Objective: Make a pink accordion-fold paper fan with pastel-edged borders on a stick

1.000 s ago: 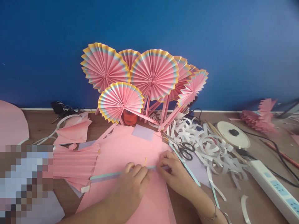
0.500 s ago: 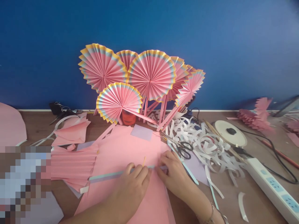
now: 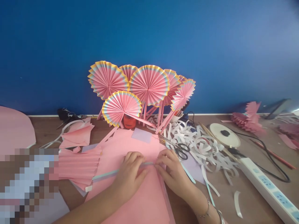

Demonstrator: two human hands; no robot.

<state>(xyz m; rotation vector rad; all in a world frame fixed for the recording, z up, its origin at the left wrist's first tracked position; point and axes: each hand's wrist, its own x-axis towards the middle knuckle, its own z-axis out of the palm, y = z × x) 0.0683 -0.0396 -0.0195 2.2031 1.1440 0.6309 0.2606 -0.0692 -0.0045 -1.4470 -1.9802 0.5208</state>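
A large sheet of pink paper (image 3: 137,205) lies before me, with a narrow light-blue and lavender paper strip (image 3: 106,175) running across it. My left hand (image 3: 130,174) rests over the middle of the strip, fingers extended and thumb apart, hiding part of it. At the sheet's right edge, my right hand (image 3: 171,171) pinches the strip's right end between thumb and fingers. Beyond the hands, a small lavender paper piece (image 3: 141,135) lies on the pink sheet. Black-handled scissors (image 3: 182,151) are just past my right hand.
Pleated pink paper fans (image 3: 149,85) with yellow and blue edges stand before the blue wall. Curled white paper strips (image 3: 201,143) heap at right, near a white power strip (image 3: 268,186) and a round cream lid-like object (image 3: 224,135). Pleated pink paper (image 3: 79,165) lies at left.
My left hand has moved slightly left and uncurled, its thumb now apart. The small yellow sliver by its fingers no longer shows. My right hand stays at the strip's end. The view has shifted.
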